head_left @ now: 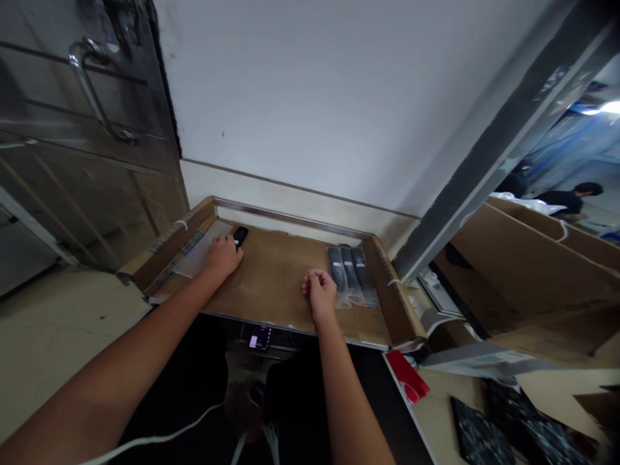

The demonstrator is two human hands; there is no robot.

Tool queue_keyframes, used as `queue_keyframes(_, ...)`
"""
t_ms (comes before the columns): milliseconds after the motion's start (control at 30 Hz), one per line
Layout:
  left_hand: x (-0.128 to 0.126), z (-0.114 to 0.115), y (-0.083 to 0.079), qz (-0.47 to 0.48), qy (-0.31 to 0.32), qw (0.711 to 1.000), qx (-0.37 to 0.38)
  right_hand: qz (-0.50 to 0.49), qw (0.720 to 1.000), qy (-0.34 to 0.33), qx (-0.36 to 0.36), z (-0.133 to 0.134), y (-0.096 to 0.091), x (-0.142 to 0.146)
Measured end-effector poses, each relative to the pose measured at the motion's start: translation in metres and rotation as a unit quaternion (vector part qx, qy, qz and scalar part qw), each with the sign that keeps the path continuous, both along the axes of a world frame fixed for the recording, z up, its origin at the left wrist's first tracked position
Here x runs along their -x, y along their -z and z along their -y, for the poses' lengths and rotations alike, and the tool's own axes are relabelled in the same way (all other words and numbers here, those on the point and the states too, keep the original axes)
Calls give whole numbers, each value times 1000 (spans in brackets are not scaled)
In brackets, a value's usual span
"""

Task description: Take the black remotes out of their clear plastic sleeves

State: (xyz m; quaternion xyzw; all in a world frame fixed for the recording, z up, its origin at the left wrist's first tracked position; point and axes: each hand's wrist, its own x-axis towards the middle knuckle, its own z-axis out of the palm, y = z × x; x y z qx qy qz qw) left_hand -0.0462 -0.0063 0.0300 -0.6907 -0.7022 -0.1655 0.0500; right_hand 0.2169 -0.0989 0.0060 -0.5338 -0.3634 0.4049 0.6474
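Observation:
My left hand is palm down at the left end of the cardboard-lined tray. Its fingers are bent around the lower end of a small black object with a white label, whose exact kind I cannot make out. Under and beside that hand lies translucent plastic bagging. My right hand rests over the tray's right half, fingers curled in towards the thumb, with nothing visible in them. Just right of it, several clear bags holding dark, long items with white labels lie side by side.
Raised cardboard sides bound the tray, against a white wall. A lit phone is below the front edge. A metal door stands left; large cardboard boxes and a red item are right. A person is in the background.

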Motion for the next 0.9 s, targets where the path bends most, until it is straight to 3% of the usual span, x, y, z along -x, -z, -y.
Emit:
queue_keyframes(233,12,-11,1,13,-24,1000,6,2,1000,-2,-1,-1,0,-1)
queue_keyframes(667,13,-6,-5,22,-22,999,-19,9,1000,-3,-4,-1,0,0)
queue_keyframes(733,6,-1,-8,42,8,997,-60,15,1000,-1,1,-1,1,0)
queue_keyframes(800,-9,5,-9,75,84,989,-92,49,998,26,-2,-1,0,0)
queue_keyframes(900,-47,12,-4,168,221,959,-63,185,972,142,-25,3,-3,-1)
